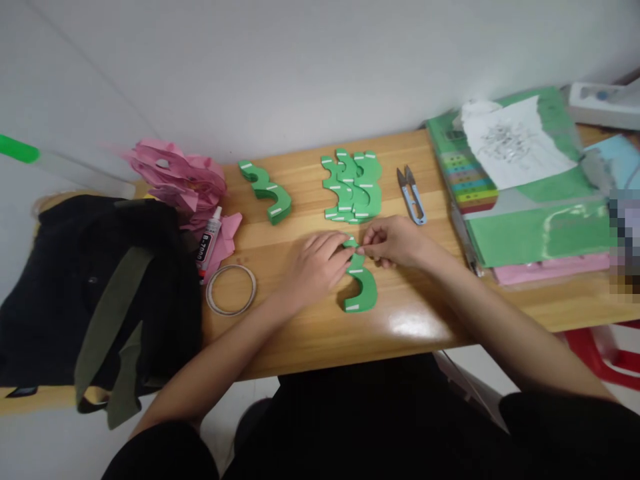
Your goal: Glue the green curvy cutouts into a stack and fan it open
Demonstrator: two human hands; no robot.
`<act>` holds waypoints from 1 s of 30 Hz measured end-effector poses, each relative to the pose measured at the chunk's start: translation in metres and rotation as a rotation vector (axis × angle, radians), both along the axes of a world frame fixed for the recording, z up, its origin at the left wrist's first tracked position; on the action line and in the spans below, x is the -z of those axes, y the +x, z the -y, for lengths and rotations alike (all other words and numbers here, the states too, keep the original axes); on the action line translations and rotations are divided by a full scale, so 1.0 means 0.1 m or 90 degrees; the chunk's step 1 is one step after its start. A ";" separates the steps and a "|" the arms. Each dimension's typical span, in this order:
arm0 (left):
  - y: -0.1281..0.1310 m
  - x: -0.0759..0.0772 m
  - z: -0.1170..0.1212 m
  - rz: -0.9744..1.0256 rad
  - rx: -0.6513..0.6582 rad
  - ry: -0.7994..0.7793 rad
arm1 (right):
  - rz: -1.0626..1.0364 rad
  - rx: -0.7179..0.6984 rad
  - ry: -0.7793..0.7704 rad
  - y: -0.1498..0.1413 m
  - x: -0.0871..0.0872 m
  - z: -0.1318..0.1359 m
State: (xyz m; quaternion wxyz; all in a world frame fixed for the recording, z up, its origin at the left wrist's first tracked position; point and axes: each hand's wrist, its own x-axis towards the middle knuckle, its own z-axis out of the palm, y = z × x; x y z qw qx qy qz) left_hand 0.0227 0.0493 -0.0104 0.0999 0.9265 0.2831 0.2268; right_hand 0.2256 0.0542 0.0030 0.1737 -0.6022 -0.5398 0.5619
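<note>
A green S-shaped paper piece (pixel 361 283) with white tape strips lies on the wooden table (pixel 310 340) in front of me. My left hand (pixel 315 263) rests on the table with its fingertips pressing the piece's upper end. My right hand (pixel 395 241) pinches that same upper end from the right, fingers closed. Further back lie a pile of several similar green pieces (pixel 353 187) and a small separate stack of green pieces (pixel 266 191) to the left.
Thread snips (pixel 411 195) lie right of the pile. A tape ring (pixel 231 289), a glue tube (pixel 209 240) and crumpled pink paper (pixel 177 175) sit at left beside a black bag (pixel 85 293). Green and pink paper sheets (pixel 525 207) are stacked at right.
</note>
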 end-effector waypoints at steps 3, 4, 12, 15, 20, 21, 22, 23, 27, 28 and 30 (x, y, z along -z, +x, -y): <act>-0.01 0.00 0.01 -0.019 0.009 0.031 | -0.021 0.001 -0.015 0.02 -0.05 -0.03; -0.02 -0.01 0.01 -0.025 0.009 0.041 | -0.030 0.010 -0.001 0.03 -0.08 0.00; -0.04 0.00 0.03 -0.029 0.019 0.086 | 0.140 -0.143 -0.060 0.05 -0.32 0.49; -0.04 0.01 0.03 -0.047 0.011 0.082 | 0.164 -0.161 -0.099 0.01 -0.35 0.56; -0.04 0.03 0.05 -0.046 -0.001 0.075 | 0.162 -0.147 -0.122 -0.02 -0.32 0.53; -0.04 0.03 0.06 -0.043 -0.003 0.078 | 0.153 -0.143 -0.136 -0.03 -0.31 0.52; -0.04 0.03 0.06 -0.040 -0.005 0.082 | 0.139 -0.136 -0.154 -0.03 -0.31 0.51; -0.04 0.03 0.06 -0.036 -0.005 0.087 | 0.124 -0.128 -0.175 -0.03 -0.30 0.50; -0.03 0.03 0.05 -0.018 -0.002 0.100 | 0.120 -0.092 -0.245 -0.03 -0.29 0.46; -0.03 0.03 0.05 -0.018 -0.002 0.100 | 0.125 -0.090 -0.254 -0.03 -0.28 0.45; -0.03 0.02 0.05 -0.024 -0.002 0.097 | 0.127 -0.100 -0.268 -0.04 -0.27 0.41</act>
